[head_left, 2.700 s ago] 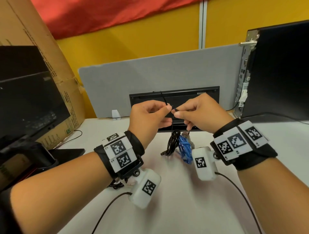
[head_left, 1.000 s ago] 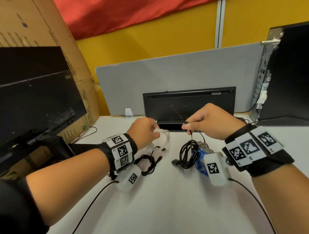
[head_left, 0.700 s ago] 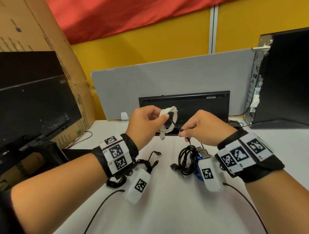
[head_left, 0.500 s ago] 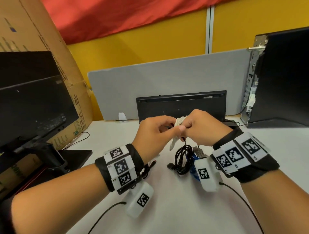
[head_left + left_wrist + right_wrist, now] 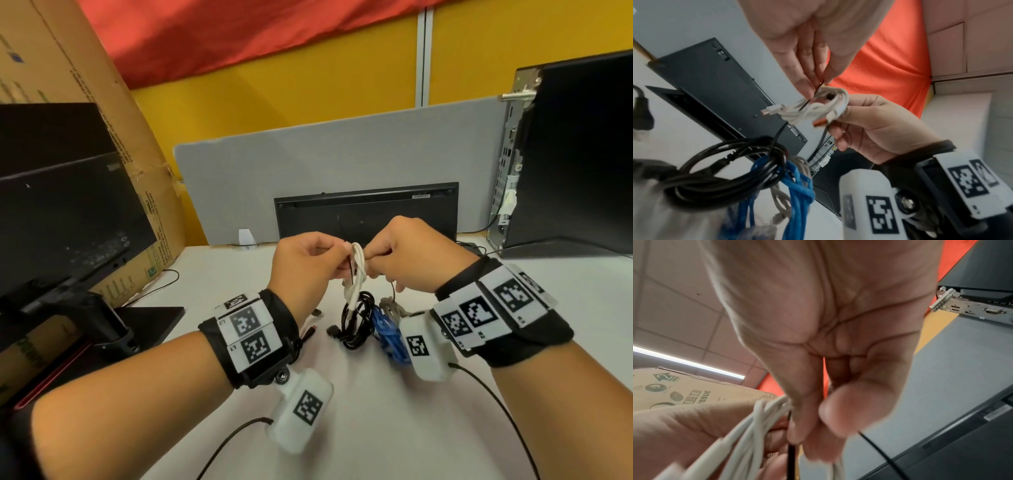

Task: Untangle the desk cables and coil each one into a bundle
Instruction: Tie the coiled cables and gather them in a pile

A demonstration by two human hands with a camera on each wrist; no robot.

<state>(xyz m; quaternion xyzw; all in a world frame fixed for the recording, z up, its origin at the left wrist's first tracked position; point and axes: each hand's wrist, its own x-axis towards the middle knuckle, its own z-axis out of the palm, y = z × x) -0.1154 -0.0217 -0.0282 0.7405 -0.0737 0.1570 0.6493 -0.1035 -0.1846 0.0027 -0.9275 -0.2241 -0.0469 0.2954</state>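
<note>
A small white cable [image 5: 357,270] coiled into loops hangs in the air between my hands, above the desk [image 5: 359,411]. My left hand [image 5: 337,265] pinches the coil's top together with a thin black tie [image 5: 819,88] that crosses the loops. My right hand [image 5: 371,265] grips the other side of the white cable [image 5: 818,107], thumb and fingers pressing the black tie [image 5: 791,449] against it. Below on the desk lie a coiled black cable [image 5: 356,323], a blue cable bundle [image 5: 390,334] and a grey cable [image 5: 390,305], bunched together.
A black keyboard [image 5: 366,209] stands on edge against the grey partition [image 5: 342,154]. A monitor [image 5: 61,212] and a cardboard box [image 5: 102,85] are at the left, a PC tower [image 5: 575,154] at the right. Another dark cable with a plug [image 5: 313,329] lies under my left wrist.
My left hand picked the white coil up from the desk and brought it to the right hand, which held the black tie. Both hands now meet on the coil.
</note>
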